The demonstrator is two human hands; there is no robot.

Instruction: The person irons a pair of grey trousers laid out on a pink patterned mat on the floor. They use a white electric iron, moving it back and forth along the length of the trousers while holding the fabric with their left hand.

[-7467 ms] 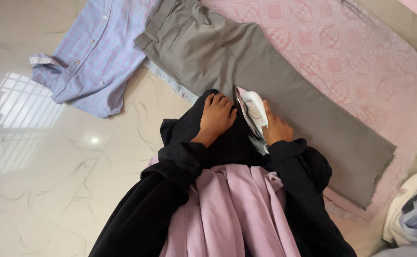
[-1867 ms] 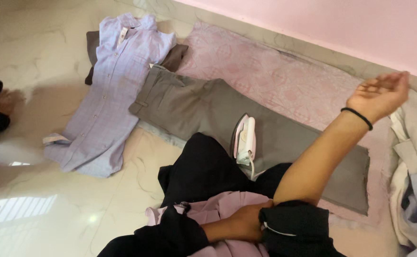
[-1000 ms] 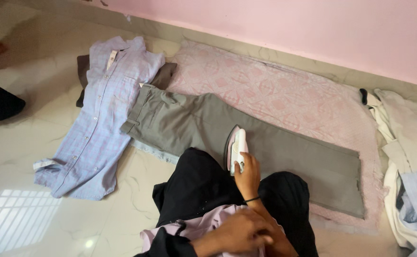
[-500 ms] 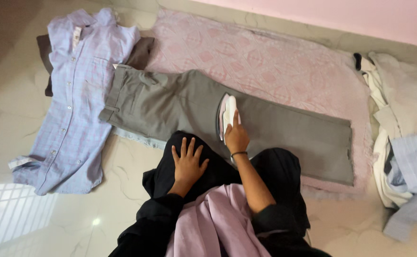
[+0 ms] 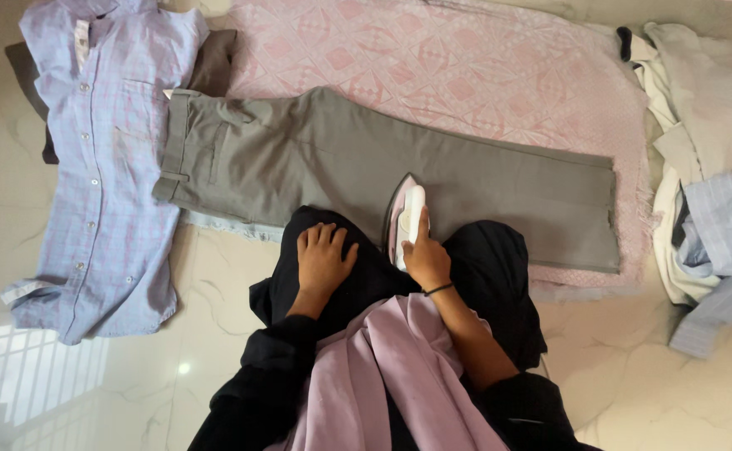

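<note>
Grey trousers (image 5: pixel 366 167) lie flat on a pink patterned cloth (image 5: pixel 483 75), with the iron (image 5: pixel 408 219) standing on their near edge. The right hand (image 5: pixel 427 260) is wrapped around the iron's handle, though the grip is partly hidden. The left hand (image 5: pixel 323 259) rests spread on a black-clad knee (image 5: pixel 333 284). A checked shirt (image 5: pixel 99 167) lies beside the trousers on the floor.

The single head-worn camera looks steeply down from above the seated person, close over the lap at lower centre, facing the pink mat (image 5: pixel 483 75) spread across the frame's upper part.
</note>
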